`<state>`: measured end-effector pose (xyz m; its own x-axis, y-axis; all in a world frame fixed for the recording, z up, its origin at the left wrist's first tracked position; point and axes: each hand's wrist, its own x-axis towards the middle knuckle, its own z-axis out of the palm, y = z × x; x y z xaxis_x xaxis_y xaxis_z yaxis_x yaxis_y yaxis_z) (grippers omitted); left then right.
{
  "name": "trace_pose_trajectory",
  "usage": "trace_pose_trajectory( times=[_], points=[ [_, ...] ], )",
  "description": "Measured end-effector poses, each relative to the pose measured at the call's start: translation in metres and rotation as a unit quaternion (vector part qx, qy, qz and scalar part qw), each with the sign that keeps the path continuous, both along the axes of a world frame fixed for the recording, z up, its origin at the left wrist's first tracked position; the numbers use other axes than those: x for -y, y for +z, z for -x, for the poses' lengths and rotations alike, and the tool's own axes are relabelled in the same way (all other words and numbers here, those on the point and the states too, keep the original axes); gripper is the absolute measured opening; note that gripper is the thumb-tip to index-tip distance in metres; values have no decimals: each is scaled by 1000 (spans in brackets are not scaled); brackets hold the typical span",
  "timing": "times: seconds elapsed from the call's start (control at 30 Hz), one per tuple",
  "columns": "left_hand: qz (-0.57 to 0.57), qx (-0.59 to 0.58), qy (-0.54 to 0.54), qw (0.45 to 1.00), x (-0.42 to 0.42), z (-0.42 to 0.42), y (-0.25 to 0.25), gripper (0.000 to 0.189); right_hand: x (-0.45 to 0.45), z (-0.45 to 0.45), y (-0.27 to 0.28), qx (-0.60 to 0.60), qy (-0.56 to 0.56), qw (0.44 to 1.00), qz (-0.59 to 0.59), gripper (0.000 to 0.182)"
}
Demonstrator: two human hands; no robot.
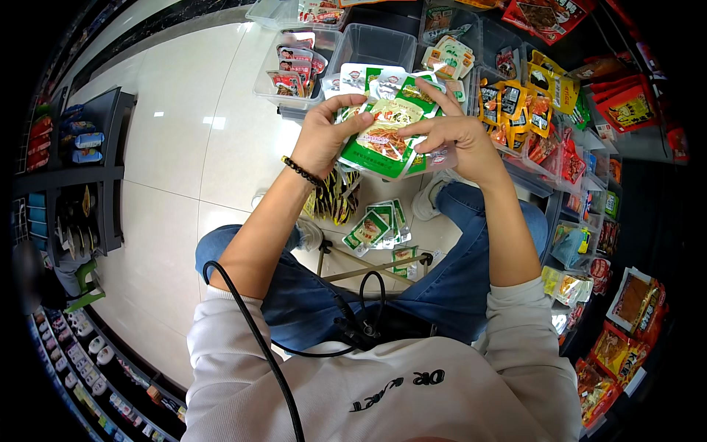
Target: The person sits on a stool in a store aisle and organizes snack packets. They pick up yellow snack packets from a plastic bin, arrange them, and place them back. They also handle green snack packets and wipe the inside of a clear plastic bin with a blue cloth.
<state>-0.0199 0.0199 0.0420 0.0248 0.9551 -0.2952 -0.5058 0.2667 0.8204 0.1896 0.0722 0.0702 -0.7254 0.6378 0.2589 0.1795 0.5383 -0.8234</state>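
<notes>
Several green-and-silver foil snack pouches (381, 152) are fanned out in front of me, above the floor. My left hand (326, 132) grips them at their left side, its thumb across the front of the top pouch. On the right side, my right hand (455, 130) holds the stack, with fingers spread over the printed front. More green pouches (367, 231) lie overlapped on the tiles between my feet. Beside them stands a bunch of black-and-yellow packets (333, 200), partly hidden by my left arm and the held pouches.
A transparent plastic bin (381, 47) stands just beyond the pouches, next to a bin of red-and-white packets (295, 66). Bins of orange packets (511, 108) line the right. A folding stool's legs (375, 268) show between my knees. Dark shelving (107, 171) is at left.
</notes>
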Motion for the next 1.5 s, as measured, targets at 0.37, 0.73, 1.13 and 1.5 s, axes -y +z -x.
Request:
trace_pose_trajectory(
  times=[0.37, 0.73, 1.13, 1.5],
  points=[
    [-113, -107, 166, 974, -12, 22, 1, 27, -10, -8, 1, -302, -227, 858, 348, 28],
    [-127, -88, 81, 985, 1, -17, -5, 20, 4, 16, -24, -265, -179, 858, 403, 30],
    [-83, -82, 5, 993, -6, -13, -8, 43, 19, 55, -54, -231, -135, 947, 177, 49],
    [-165, -215, 4, 962, 1, -20, -16, 37, 15, 49, -54, -195, -101, 871, 440, 63]
  ],
)
